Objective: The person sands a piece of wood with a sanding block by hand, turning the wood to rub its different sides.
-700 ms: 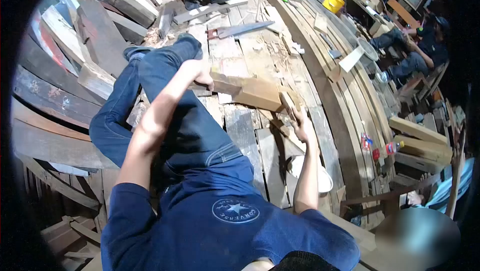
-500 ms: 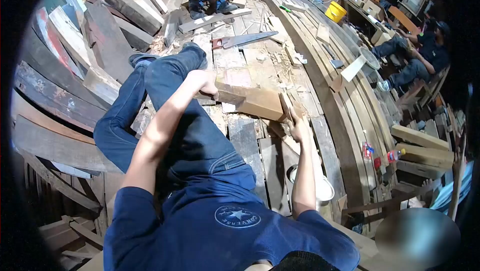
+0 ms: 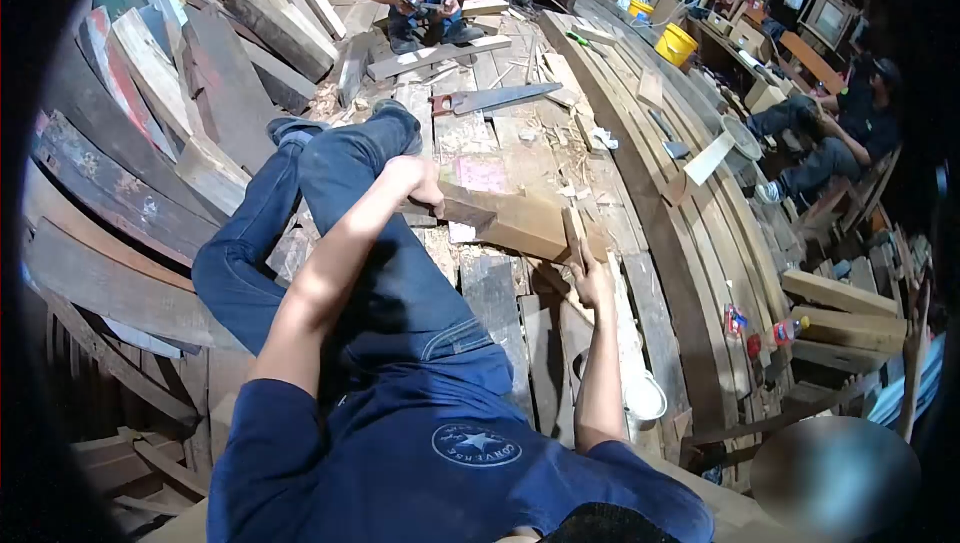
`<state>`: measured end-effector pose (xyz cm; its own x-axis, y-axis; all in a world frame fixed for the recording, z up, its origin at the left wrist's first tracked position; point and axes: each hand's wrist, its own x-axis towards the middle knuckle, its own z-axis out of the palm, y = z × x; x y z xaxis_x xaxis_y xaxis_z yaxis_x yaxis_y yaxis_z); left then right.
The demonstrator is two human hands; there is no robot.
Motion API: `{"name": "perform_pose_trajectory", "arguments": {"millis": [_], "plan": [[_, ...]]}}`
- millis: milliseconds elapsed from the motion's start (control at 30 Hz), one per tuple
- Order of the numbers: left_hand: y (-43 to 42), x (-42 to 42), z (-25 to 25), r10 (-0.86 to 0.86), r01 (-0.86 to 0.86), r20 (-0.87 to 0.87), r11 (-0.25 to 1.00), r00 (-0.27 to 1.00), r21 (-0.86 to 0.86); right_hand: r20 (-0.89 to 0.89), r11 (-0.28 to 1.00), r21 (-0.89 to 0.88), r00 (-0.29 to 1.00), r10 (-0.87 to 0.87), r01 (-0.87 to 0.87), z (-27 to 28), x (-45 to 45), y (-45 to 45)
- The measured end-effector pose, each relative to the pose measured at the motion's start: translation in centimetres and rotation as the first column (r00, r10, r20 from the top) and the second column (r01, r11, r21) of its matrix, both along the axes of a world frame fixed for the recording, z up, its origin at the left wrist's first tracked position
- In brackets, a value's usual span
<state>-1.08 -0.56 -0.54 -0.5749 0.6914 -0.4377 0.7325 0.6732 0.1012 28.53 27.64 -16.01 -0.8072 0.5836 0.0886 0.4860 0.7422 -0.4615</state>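
Observation:
A brown wooden block (image 3: 525, 227) with a stepped, shaped end lies across in front of my bent legs. My left hand (image 3: 416, 181) is closed around its left end. My right hand (image 3: 592, 283) grips a narrow, flat wooden piece (image 3: 574, 231), which stands across the block near its right end. Whether this piece has a blade or an abrasive face cannot be seen. Beyond the block, a handsaw (image 3: 497, 99) with a reddish handle rests on the board floor.
Wood shavings and scraps litter the floor (image 3: 525, 158). Long beams (image 3: 665, 223) run along the right, bearing a hatchet-like tool (image 3: 672, 146). Planks (image 3: 225, 68) lean at the left. A white container (image 3: 645, 398) stands by my right forearm. Two other people sit or squat further off.
My right hand and the flat piece have shifted slightly left along the block, showing more of its right end. The whole view has tilted a little. My left hand keeps its hold.

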Motion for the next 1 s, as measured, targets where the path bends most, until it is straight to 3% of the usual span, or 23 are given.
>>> {"name": "perform_pose_trajectory", "arguments": {"millis": [200,233,333,367,567,1000], "plan": [[0.0,0.2,0.0,-0.006,0.007,-0.042,1.0,0.999,0.03,0.084,0.972,-0.228,0.995,-0.045,0.063,1.4,-0.1,0.2],[0.0,-0.1,-0.5,0.003,-0.001,-0.029,0.999,1.0,0.043,0.003,0.987,-0.162,1.0,-0.018,0.018,1.3,0.1,0.0],[0.1,-0.7,-1.1,-0.001,0.001,0.001,0.999,1.0,0.054,0.017,0.978,-0.202,0.999,-0.046,0.049,2.2,0.2,-0.8],[0.2,-0.8,-1.3,0.003,-0.003,0.007,0.999,1.0,0.044,-0.038,0.997,-0.076,0.999,0.012,-0.015,0.2,0.1,0.3],[0.2,0.9,0.7,0.062,-0.063,-0.017,0.997,0.998,-0.049,-0.009,0.996,-0.094,1.0,0.01,-0.011,-0.4,0.3,0.5],[0.3,0.1,-0.6,0.048,-0.049,-0.044,0.998,0.998,-0.025,-0.025,0.993,-0.117,1.0,0.0,-0.003,-0.8,0.1,0.5]]}}
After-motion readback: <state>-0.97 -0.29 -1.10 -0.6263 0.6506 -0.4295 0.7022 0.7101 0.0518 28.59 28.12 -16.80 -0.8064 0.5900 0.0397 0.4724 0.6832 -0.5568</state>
